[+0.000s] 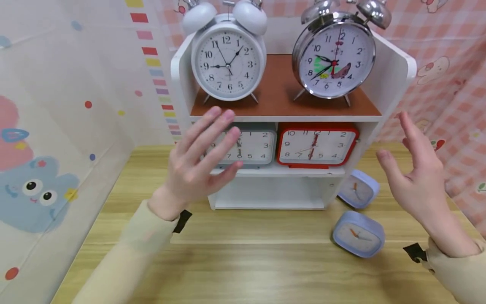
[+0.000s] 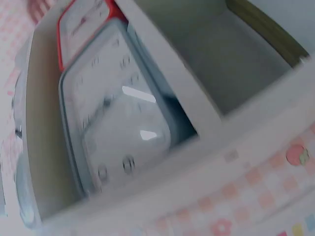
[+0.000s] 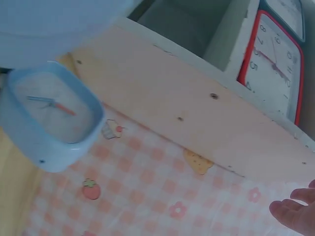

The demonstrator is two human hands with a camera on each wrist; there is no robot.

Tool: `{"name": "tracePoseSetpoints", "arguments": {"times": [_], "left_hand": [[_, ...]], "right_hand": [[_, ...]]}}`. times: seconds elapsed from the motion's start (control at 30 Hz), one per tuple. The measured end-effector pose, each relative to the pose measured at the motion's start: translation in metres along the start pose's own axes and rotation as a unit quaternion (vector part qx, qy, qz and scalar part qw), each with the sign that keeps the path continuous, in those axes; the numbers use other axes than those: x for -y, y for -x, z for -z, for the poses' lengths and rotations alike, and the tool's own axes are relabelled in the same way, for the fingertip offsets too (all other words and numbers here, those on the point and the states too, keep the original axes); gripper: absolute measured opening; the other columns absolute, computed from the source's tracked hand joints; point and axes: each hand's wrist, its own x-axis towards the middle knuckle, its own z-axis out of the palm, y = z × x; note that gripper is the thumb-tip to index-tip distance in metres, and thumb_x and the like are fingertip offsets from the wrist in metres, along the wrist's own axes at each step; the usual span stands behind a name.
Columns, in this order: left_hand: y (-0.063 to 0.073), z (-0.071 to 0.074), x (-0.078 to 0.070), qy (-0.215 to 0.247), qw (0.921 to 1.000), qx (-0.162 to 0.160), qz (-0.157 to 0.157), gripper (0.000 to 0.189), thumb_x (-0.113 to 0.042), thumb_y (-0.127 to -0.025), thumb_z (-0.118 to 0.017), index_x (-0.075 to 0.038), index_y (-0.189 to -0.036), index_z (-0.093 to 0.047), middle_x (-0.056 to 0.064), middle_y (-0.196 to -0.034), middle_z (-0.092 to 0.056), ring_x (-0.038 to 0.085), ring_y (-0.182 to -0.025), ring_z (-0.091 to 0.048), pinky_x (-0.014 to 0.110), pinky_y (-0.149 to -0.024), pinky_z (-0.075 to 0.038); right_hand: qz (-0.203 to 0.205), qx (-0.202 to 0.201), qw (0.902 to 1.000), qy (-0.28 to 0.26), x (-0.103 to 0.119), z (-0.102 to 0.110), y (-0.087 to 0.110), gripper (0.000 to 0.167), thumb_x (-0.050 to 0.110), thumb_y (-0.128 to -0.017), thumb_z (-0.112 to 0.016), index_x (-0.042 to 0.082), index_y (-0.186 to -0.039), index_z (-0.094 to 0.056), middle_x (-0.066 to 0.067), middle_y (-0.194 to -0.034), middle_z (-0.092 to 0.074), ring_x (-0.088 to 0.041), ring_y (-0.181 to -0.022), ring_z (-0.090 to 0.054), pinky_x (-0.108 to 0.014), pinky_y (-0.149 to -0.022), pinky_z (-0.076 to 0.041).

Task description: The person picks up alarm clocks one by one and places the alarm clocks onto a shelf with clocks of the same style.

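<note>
My left hand [image 1: 197, 162] hovers in front of the shelf's left side with fingers extended, partly covering a grey-framed rectangular clock [image 1: 260, 145]. To the right of the shelf, my right hand [image 1: 419, 175] is raised with its thumb and fingers apart, holding nothing. A red-framed clock [image 1: 343, 147] stands beside the grey one on the middle shelf. On the top shelf are a white twin-bell alarm clock [image 1: 229, 80] and a silver twin-bell alarm clock [image 1: 357, 63]. Two small blue clocks, a rear one [image 1: 364, 183] and a front one [image 1: 358, 232], stand on the table near my right hand.
The white shelf unit [image 1: 279, 172] stands on a wood-grain table [image 1: 243, 261], its bottom compartment [image 1: 269, 192] below the rectangular clocks. A cartoon-patterned wall covering [image 1: 110, 76] rises on the left, and pink checked cloth [image 1: 452, 38] hangs behind and right.
</note>
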Motion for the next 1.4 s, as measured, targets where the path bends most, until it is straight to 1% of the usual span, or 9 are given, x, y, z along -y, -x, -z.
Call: {"name": "tracePoseSetpoints", "arguments": {"times": [0.17,0.27,0.4,0.67,0.8,0.93,1.03,1.13,1.4], "left_hand": [[0.016,0.016,0.01,0.027,0.988,-0.079,0.129,0.045,-0.031,-0.101,-0.07,-0.004,-0.136,-0.066,0.018,-0.142,-0.067,0.03,-0.139,-0.061,0.043,-0.121,-0.05],[0.022,0.026,0.01,0.03,0.9707,-0.075,0.226,0.055,-0.038,-0.102,-0.068,0.001,-0.141,-0.061,0.02,-0.145,-0.065,0.028,-0.137,-0.062,0.036,-0.116,-0.054],[0.028,0.037,0.008,0.036,0.9389,-0.032,0.341,0.066,-0.044,-0.103,-0.064,0.003,-0.148,-0.054,0.017,-0.151,-0.062,0.027,-0.138,-0.063,0.02,-0.104,-0.057],[0.045,0.045,0.013,0.122,0.8589,0.091,0.489,0.068,-0.003,-0.098,-0.069,-0.012,-0.161,-0.043,0.007,-0.162,-0.053,0.028,-0.145,-0.057,0.01,-0.099,-0.055],[0.053,0.046,0.015,0.157,0.8258,0.134,0.525,0.074,-0.002,-0.098,-0.07,-0.015,-0.163,-0.038,0.007,-0.165,-0.049,0.03,-0.147,-0.055,0.009,-0.098,-0.055],[0.058,0.045,0.015,0.169,0.8087,0.16,0.54,0.079,-0.003,-0.097,-0.072,-0.016,-0.165,-0.034,0.006,-0.168,-0.045,0.03,-0.149,-0.054,0.017,-0.102,-0.057],[0.06,0.044,0.015,0.168,0.8015,0.175,0.547,0.079,-0.004,-0.097,-0.073,-0.017,-0.165,-0.035,0.007,-0.166,-0.047,0.031,-0.148,-0.055,0.02,-0.103,-0.058],[0.062,0.043,0.015,0.168,0.795,0.185,0.553,0.077,-0.005,-0.097,-0.073,-0.016,-0.164,-0.038,0.008,-0.165,-0.049,0.032,-0.146,-0.056,0.013,-0.099,-0.057],[0.073,0.04,0.016,0.181,0.7866,0.189,0.559,0.075,-0.001,-0.096,-0.073,-0.014,-0.162,-0.04,0.011,-0.163,-0.05,0.035,-0.145,-0.057,0.009,-0.094,-0.056]], "right_hand": [[-0.013,0.024,0.9996,0.005,-0.008,0.004,0.017,0.066,0.023,-0.1,-0.072,0.018,-0.16,-0.045,-0.007,-0.168,-0.045,-0.007,-0.157,-0.038,-0.008,-0.12,-0.03],[-0.023,0.044,0.9988,0.004,-0.012,0.004,0.027,0.068,0.019,-0.098,-0.073,0.022,-0.16,-0.045,-0.003,-0.169,-0.042,-0.004,-0.157,-0.036,-0.012,-0.124,-0.025],[-0.02,0.068,0.9974,0.011,-0.019,0.004,0.039,0.07,0.014,-0.096,-0.074,0.016,-0.16,-0.045,-0.009,-0.169,-0.041,0.003,-0.156,-0.032,-0.012,-0.126,-0.022],[-0.035,0.13,0.9903,0.033,-0.033,0.007,0.062,0.073,0.011,-0.095,-0.074,0.011,-0.161,-0.043,-0.014,-0.171,-0.037,-0.011,-0.162,-0.028,-0.011,-0.126,-0.015],[-0.042,0.164,0.9844,0.048,-0.039,0.008,0.075,0.074,0.013,-0.095,-0.076,0.011,-0.161,-0.042,-0.015,-0.172,-0.035,-0.032,-0.162,-0.03,-0.016,-0.13,-0.013],[-0.043,0.194,0.9786,0.053,-0.045,0.008,0.087,0.074,0.014,-0.096,-0.075,0.012,-0.162,-0.041,-0.015,-0.173,-0.033,-0.041,-0.16,-0.031,-0.043,-0.137,-0.017],[-0.035,0.214,0.9744,0.06,-0.05,0.007,0.094,0.075,0.014,-0.095,-0.077,0.012,-0.161,-0.042,-0.016,-0.172,-0.036,-0.04,-0.159,-0.033,-0.033,-0.137,-0.015],[-0.022,0.224,0.9717,0.07,-0.054,0.006,0.099,0.076,0.015,-0.093,-0.079,0.009,-0.16,-0.045,-0.019,-0.168,-0.041,-0.028,-0.16,-0.033,-0.005,-0.122,-0.009],[-0.016,0.251,0.964,0.085,-0.061,0.003,0.111,0.076,0.019,-0.09,-0.083,0.01,-0.157,-0.048,-0.025,-0.158,-0.051,-0.035,-0.153,-0.044,0.003,-0.116,-0.007]]}}
